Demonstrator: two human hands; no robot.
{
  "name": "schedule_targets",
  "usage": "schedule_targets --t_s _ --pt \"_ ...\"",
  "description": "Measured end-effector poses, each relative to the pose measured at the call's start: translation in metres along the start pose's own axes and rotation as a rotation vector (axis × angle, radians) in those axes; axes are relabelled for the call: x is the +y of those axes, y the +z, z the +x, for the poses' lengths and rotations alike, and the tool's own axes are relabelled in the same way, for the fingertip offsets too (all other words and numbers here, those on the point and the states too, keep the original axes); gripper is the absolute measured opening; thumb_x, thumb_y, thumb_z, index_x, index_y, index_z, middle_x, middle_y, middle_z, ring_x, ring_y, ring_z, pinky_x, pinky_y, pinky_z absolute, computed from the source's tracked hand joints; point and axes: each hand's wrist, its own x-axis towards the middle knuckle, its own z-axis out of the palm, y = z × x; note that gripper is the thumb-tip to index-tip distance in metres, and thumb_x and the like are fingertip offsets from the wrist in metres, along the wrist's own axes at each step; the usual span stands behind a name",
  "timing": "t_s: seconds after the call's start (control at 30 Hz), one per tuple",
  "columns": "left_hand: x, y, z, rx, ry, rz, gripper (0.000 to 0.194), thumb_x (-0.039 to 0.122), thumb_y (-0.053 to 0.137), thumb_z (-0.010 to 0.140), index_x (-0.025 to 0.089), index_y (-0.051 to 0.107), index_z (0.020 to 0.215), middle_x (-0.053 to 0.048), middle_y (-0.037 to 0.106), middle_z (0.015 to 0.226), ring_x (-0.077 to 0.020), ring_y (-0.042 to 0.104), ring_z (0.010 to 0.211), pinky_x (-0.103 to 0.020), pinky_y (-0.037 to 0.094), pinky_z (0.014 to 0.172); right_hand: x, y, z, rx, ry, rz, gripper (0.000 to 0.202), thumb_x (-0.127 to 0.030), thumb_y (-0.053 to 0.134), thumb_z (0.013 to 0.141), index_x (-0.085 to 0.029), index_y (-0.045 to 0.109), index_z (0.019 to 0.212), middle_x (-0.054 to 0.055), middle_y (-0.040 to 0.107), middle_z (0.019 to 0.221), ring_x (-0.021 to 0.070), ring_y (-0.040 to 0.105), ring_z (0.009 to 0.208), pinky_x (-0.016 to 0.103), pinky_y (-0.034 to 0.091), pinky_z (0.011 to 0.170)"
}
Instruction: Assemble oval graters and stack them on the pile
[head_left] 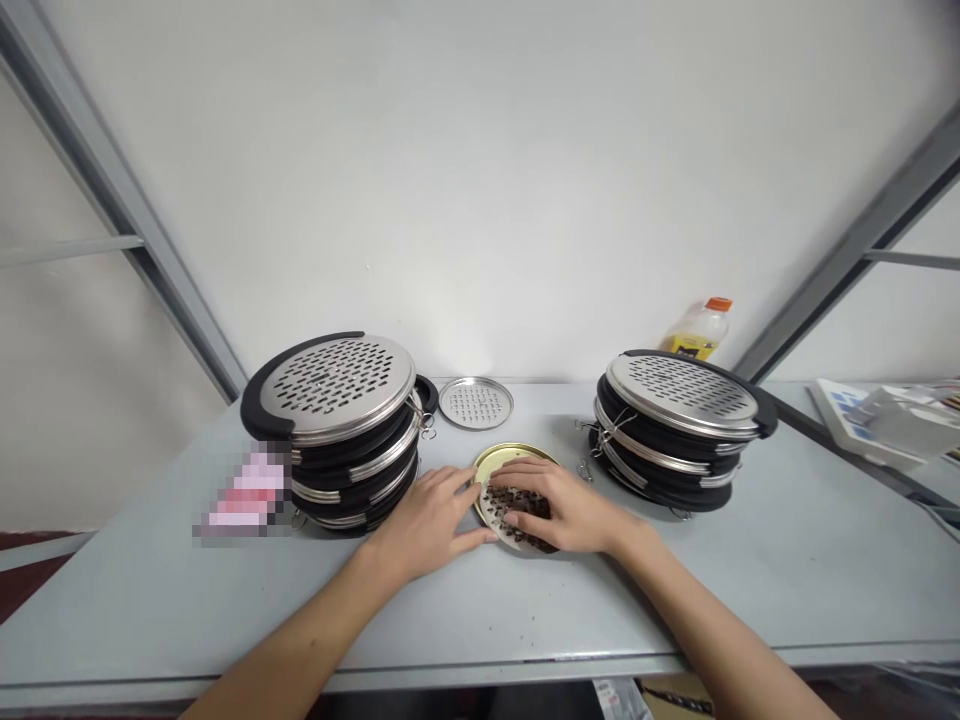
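Observation:
A round gold-coloured lid (517, 449) lies on the table in front of me. Over its near part rests a pale disc (489, 505) covered with small dark brown marks or bits; I cannot tell which. My left hand (431, 520) is at the left side of both, its fingertips near the gold rim and its thumb at the disc's edge, fingers apart. My right hand (559, 505) lies over the disc from the right, thumb and fingers spread on the dark area and hiding part of it.
Stacks of black-rimmed round metal grill pans with wire clips stand left (352, 430) and right (675, 430). A perforated silver disc (476, 403) lies behind. A bottle with an orange cap (705, 328) stands by the wall. A blurred pink item (247, 495) is at left. Crumbs dot the table (450, 620).

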Motion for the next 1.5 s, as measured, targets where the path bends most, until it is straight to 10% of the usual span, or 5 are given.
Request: schedule_targets --t_s 0.8,0.97,1.17,1.5 --pt "0.001 0.001 0.001 0.014 0.025 0.007 0.032 0.042 0.062 0.086 0.019 0.065 0.108 -0.009 0.061 0.12 -0.0261 0.056 0.106 -0.042 0.048 0.092 0.015 0.015 -0.007 -0.009 0.057 -0.158 0.051 -0.032 0.048 0.091 -0.017 0.04 0.138 0.014 0.051 0.135 0.0275 0.045 0.126 0.047 0.035 0.106" --pt "0.0 0.001 0.001 0.016 0.017 0.015 0.031 0.042 0.063 0.085 0.02 0.067 0.106 -0.009 0.061 0.12 -0.0267 0.057 0.106 -0.043 0.048 0.092 0.022 0.01 -0.01 0.145 0.117 -0.1 0.059 -0.029 0.053 0.087 -0.018 0.034 0.141 0.014 0.046 0.14 0.0265 0.044 0.128 0.045 0.038 0.106" --pt "-0.001 0.003 0.0 0.035 0.018 0.009 0.032 0.043 0.064 0.084 0.02 0.068 0.107 -0.009 0.061 0.121 -0.0268 0.056 0.107 -0.044 0.047 0.093 0.036 -0.003 -0.023 0.297 0.297 -0.126 0.033 -0.023 0.048 0.089 -0.017 0.057 0.119 0.011 0.064 0.116 0.0243 0.059 0.109 0.041 0.045 0.097" --pt "-0.002 0.003 0.002 0.035 0.023 0.003 0.032 0.041 0.063 0.085 0.02 0.067 0.109 -0.01 0.061 0.121 -0.0268 0.056 0.108 -0.044 0.047 0.094 0.033 -0.009 -0.043 0.33 0.384 -0.014 0.045 -0.007 0.037 0.081 -0.015 0.058 0.121 0.007 0.071 0.104 0.0204 0.064 0.1 0.036 0.047 0.093"
